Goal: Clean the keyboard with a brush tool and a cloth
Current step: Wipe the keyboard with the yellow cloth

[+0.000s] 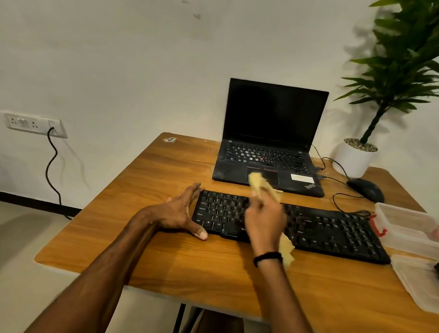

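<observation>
Your left hand (pixel 179 213) lies released, fingers straight against the left end of the black keyboard (pixel 335 231), thumb on the wooden table (pixel 150 261). Your right hand (pixel 264 219) grasps the yellow cloth (pixel 258 183) over the keyboard's left half, and the cloth sticks out of the fist at 2 ends. The keyboard lies flat just in front of the open laptop (pixel 274 112).

Warm, dim indoor light, plant (pixel 410 64) shadow on wall (pixel 143 51) right of laptop (pixel 272 136), motion-blurred cloth (pixel 257 182) before laptop, wide-angle bending at edges
</observation>
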Available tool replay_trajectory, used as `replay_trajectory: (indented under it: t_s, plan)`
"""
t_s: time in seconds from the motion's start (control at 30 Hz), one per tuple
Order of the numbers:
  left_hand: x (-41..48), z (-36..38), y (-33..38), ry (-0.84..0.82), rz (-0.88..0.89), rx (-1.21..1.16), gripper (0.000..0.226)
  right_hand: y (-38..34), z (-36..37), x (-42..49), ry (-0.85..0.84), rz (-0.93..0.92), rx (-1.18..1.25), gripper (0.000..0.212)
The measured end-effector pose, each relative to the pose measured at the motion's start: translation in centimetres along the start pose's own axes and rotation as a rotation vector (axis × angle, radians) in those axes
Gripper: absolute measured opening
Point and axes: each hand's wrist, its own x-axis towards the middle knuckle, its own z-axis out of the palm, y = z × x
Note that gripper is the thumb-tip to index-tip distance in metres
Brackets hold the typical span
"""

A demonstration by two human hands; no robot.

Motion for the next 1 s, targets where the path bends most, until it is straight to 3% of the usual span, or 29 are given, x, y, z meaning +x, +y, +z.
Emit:
replay_trajectory:
  t_s: [0.1, 0.27, 0.4, 0.53, 0.57, 0.67, 0.83, 0.93, 1.0]
  plan:
    - [0.2, 0.0, 0.0, 0.027, -0.020, 0.037, 0.165, -0.3, 3.3, -0.7, -0.313, -0.127, -0.324, 0.020]
    - [0.3, -0.1, -0.1, 0.056, -0.001, 0.105, 0.149, -0.5, 4.0, -2.4, -0.757, -0.376, -0.351, 0.034]
    - [0.2, 0.0, 0.3, 0.052, -0.001, 0.039, 0.160, 0.2, 3.8, 0.7, -0.577, -0.324, -0.452, 0.036]
    - [0.2, -0.1, 0.3, 0.059, 0.016, 0.041, 0.152, 0.0, 2.9, -1.9, -0.816, -0.502, -0.390, 0.039]
    - [0.2, -0.1, 0.4, 0.063, 0.010, 0.047, 0.155, 0.2, 2.8, -1.4, -0.801, -0.492, -0.387, 0.040]
    - [-0.1, 0.1, 0.8, 0.058, -0.003, 0.025, 0.162, 0.1, 3.1, 0.6, -0.568, -0.430, -0.438, 0.044]
    - [0.0, 0.0, 0.6, 0.066, -0.010, 0.025, 0.153, -0.1, 2.7, -1.9, -0.776, -0.492, -0.378, 0.040]
    - [0.0, 0.1, 0.9, 0.059, -0.027, 0.027, 0.158, 0.5, 3.0, 0.2, -0.525, -0.381, -0.393, 0.042]
    - [-0.1, 0.1, 0.8, 0.064, -0.027, 0.002, 0.150, -0.2, 3.2, -0.8, -0.571, -0.424, -0.433, 0.041]
